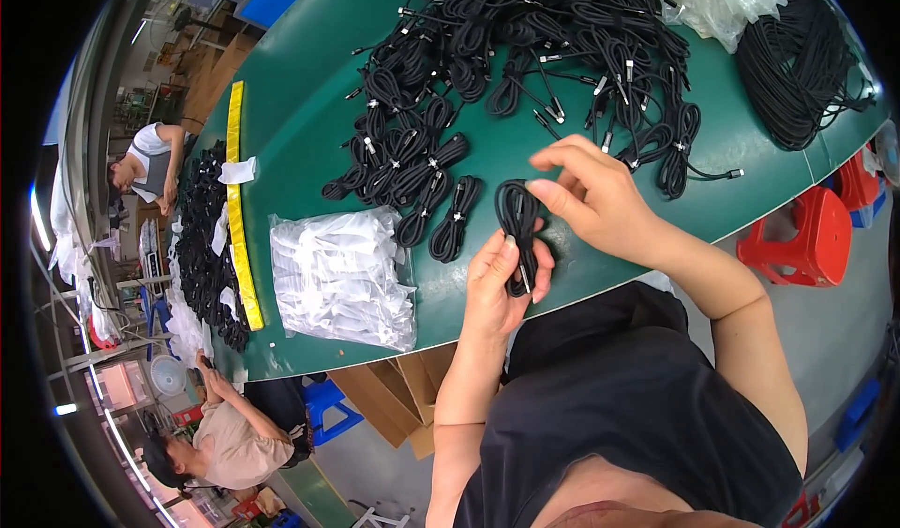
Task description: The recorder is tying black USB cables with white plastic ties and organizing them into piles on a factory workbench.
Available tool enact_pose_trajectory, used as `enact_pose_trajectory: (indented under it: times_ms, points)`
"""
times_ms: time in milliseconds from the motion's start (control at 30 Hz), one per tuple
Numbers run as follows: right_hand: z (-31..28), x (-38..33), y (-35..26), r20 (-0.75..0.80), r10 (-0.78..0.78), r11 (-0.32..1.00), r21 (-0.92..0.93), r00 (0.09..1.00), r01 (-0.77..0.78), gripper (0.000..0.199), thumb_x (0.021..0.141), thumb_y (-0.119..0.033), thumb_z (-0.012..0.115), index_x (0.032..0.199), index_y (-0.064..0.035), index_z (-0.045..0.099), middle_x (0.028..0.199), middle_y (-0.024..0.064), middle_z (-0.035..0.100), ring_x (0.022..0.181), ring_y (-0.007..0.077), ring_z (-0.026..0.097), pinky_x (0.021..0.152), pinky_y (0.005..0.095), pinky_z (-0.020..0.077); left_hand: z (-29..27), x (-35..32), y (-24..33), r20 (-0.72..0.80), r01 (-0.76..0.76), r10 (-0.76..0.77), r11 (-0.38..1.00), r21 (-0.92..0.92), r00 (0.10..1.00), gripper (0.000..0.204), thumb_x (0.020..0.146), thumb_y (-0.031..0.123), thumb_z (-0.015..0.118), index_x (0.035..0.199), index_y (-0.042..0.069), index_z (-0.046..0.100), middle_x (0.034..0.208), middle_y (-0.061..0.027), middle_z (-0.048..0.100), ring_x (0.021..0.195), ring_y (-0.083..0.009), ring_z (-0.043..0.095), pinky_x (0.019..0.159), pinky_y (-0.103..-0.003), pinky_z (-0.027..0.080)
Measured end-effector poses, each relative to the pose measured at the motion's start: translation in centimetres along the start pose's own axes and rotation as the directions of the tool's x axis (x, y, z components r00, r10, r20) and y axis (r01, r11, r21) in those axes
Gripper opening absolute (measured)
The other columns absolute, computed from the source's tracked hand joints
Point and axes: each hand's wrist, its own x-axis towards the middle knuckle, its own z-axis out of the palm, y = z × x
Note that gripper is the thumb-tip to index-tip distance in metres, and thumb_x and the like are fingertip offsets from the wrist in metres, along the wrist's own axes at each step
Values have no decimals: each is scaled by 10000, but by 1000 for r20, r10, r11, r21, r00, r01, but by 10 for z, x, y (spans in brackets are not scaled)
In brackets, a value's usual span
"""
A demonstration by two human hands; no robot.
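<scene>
A coiled black cable (516,211) is gripped in my left hand (497,280), its thumb across the middle of the loops and its fingers behind them. My right hand (595,191) is just to the upper right, thumb and index finger apart and the other fingers bent. Its thumb tip is at the coil's top edge; whether it touches I cannot tell. Left of my hands, tied cable bundles (457,219) lie on the green table (309,144), each bound at its middle. Beyond them spreads a large heap of black cables (525,22) with metal plugs.
A clear bag of white pieces (342,280) lies left of my hands. A yellow strip (241,219) crosses the table before another cable pile (206,237), with two people nearby. Far right are a thick cable coil (792,74), plastic bags (727,8) and a red stool (806,237).
</scene>
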Motion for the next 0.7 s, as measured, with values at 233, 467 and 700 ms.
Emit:
enact_pose_trajectory:
  times_ms: [233, 467, 700]
  points:
    - [8, -14, -9, 54, 56, 998, -9, 997, -55, 160, 813, -94, 642, 738, 8, 545, 595, 19, 538, 463, 66, 499, 415, 212, 372, 7, 3, -7, -48, -88, 90, 995, 44, 995, 307, 935, 235, 454, 1132, 1, 475, 833, -103, 575, 619, -168, 545, 500, -258, 434]
    - [11, -13, -14, -78, -19, 996, -83, 997, 13, 142, 820, -64, 619, 730, -13, 522, 539, 6, 521, 430, 19, 453, 399, 195, 339, 11, 3, -3, -19, -99, 100, 993, 68, 995, 299, 926, 231, 479, 1118, 2, 481, 845, -92, 574, 672, -169, 566, 518, -259, 459]
    - [22, -22, 7, -121, -84, 988, -139, 989, 67, 162, 820, -83, 620, 736, -18, 497, 590, 29, 554, 423, 60, 489, 391, 244, 373, 12, 7, -7, -59, -90, 99, 986, 137, 993, 276, 927, 230, 480, 1098, 14, 496, 863, -80, 578, 682, -144, 565, 507, -247, 456]
